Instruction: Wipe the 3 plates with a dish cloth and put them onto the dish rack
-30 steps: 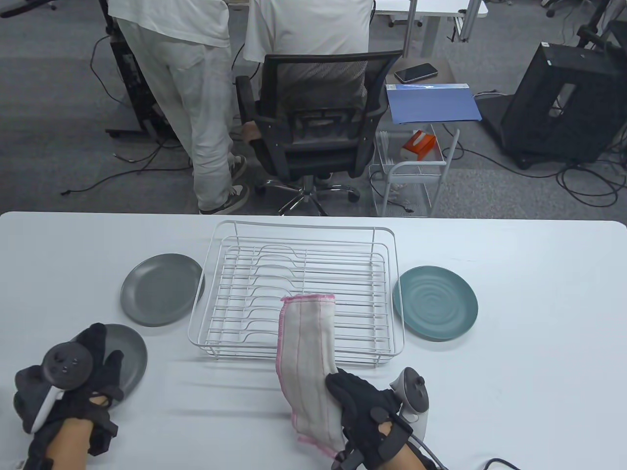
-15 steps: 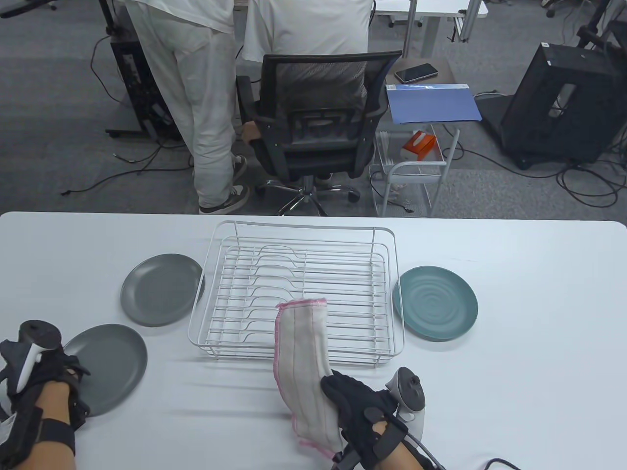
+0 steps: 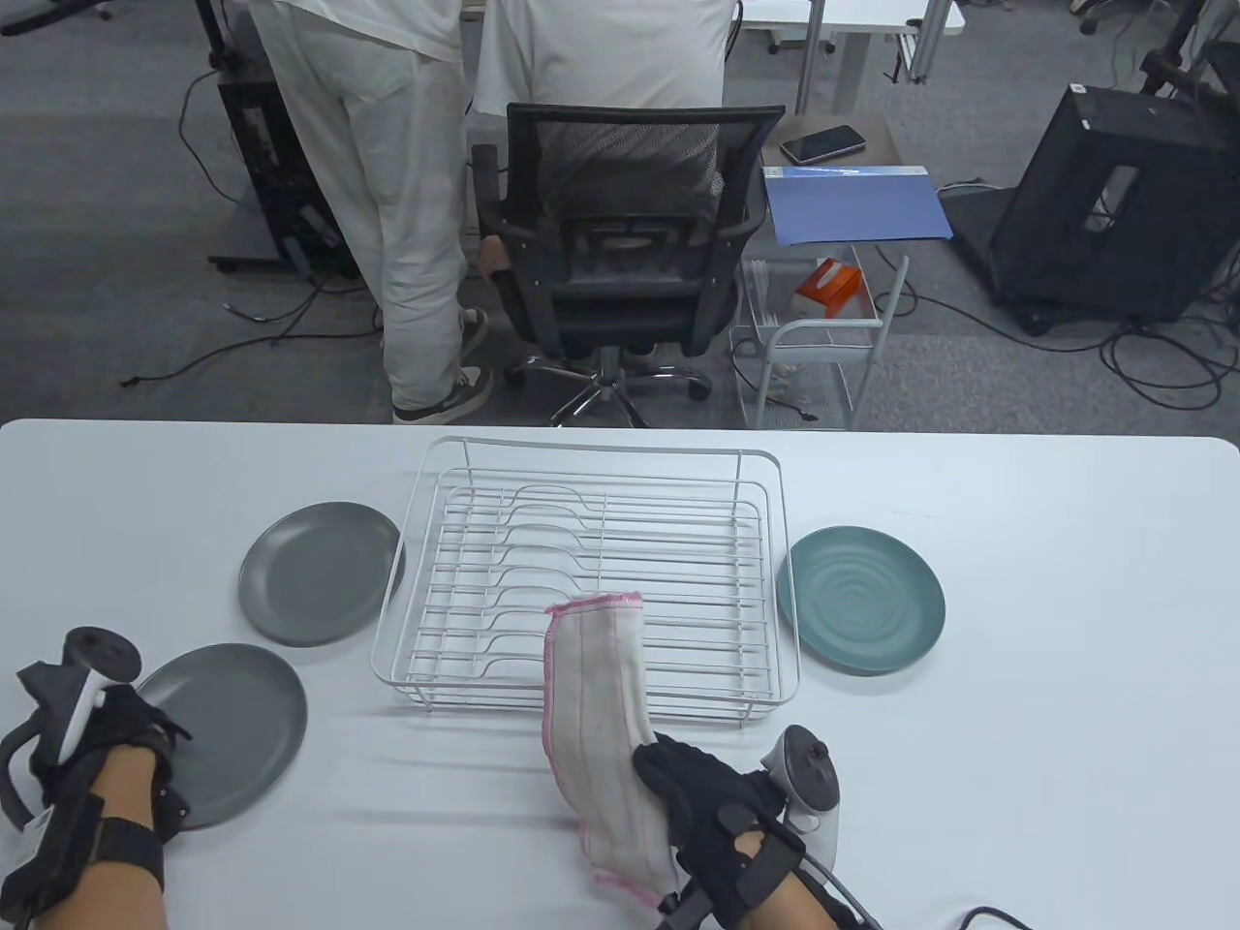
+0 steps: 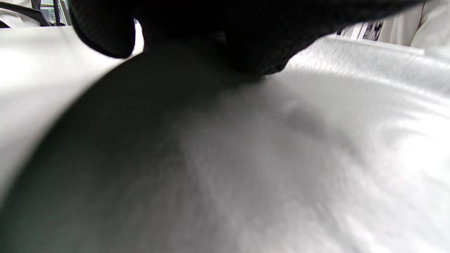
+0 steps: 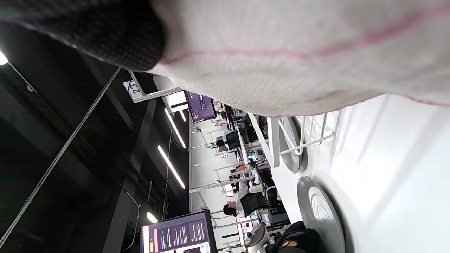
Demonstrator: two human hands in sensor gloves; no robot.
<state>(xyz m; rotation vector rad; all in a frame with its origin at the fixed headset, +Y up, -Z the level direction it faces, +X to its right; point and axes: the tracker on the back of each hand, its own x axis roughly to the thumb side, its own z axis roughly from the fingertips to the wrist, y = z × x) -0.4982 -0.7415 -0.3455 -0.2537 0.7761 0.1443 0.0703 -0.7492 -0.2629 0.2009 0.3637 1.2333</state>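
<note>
Left hand [image 3: 107,765] gripping the near grey plate [image 3: 232,727] by its left rim, thumb curled over the edge; right hand [image 3: 717,804] clutching the dish cloth [image 3: 601,717], its far end draped over the dish rack [image 3: 591,581]. Risk: plate slipping from an edge-only pinch if lifted; cloth snagging the wires. Plate matte, smooth, shallow, at the tabletop's [image 3: 1017,727] near left; other two plates flanking the rack

A black mesh office chair [image 3: 620,242] is standing on grey carpet [image 3: 116,291], seemingly occupied, beside a wire trolley [image 3: 823,349].
</note>
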